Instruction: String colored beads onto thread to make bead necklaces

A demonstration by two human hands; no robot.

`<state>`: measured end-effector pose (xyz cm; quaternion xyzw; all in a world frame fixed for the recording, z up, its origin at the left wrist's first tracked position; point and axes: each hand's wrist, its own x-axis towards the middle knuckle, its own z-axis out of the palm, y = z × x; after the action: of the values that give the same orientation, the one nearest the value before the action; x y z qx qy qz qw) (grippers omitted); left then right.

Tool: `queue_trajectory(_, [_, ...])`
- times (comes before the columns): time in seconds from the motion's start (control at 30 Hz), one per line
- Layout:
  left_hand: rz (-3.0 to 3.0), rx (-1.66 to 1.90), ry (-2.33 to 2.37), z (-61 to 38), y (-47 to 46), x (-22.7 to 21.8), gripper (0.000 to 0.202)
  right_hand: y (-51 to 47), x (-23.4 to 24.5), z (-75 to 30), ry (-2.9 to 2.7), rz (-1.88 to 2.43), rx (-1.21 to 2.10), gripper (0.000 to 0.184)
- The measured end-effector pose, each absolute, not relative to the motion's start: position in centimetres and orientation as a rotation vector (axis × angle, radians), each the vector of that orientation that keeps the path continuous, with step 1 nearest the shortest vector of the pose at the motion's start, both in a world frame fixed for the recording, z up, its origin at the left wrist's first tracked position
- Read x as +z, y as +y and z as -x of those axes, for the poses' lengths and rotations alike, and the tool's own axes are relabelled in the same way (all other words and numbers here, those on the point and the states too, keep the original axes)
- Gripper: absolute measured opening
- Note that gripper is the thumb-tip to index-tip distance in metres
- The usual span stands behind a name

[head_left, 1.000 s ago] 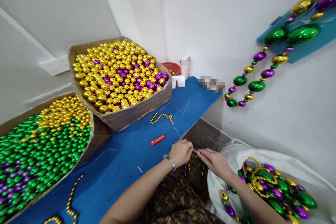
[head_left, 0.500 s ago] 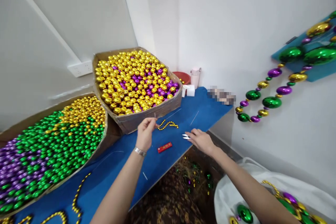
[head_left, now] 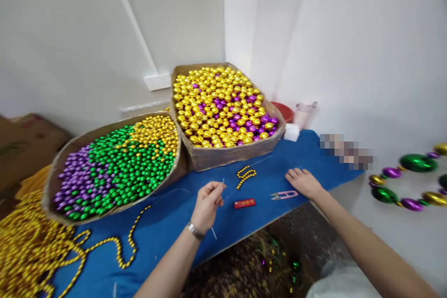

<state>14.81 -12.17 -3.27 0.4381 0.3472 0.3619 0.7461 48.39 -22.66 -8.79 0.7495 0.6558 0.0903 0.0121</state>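
My left hand (head_left: 209,200) is over the blue cloth with thumb and forefinger pinched on a thin clear string (head_left: 224,181); only a short bit of it shows. Palm down on the cloth, my right hand (head_left: 304,183) has its fingers reaching forward, holding nothing I can make out. Pink-handled thread snips (head_left: 284,195) lie just left of it, blades pointing left. Between my hands rests a small red packet (head_left: 245,203). Behind that is a short folded strand of gold beads (head_left: 246,173), apart from both hands.
A carton of large gold and purple beads (head_left: 223,152) stands at the back. Left of it is a carton of small green, gold and purple beads (head_left: 104,214). Gold bead chains (head_left: 28,242) heap at far left. A bead necklace (head_left: 412,204) hangs at right.
The snips have left my right hand and lie on the cloth; that hand now rests beyond them. My left hand has released the gold bead strand. The view has swung left.
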Motion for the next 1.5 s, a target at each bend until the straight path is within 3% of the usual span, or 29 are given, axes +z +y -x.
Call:
queue_trajectory(0.23, [-1.011,0.842,0.821,-13.5,-13.6,-3.9,0.031,-21.8,-6.0,-39.2,2.282,-2.478,0.296,0.023])
queue_trajectory(0.5, [-1.127,0.885,0.88,-12.5,-14.9,-4.4,0.034,-24.0,-1.6,-27.5,2.855,-2.611,-0.311,0.022])
queue_trajectory(1.5, [-1.177,0.914,0.858,-12.1,-15.3,-4.4,0.027,-23.6,-1.9,-26.4,2.885,-2.571,-0.167,0.021])
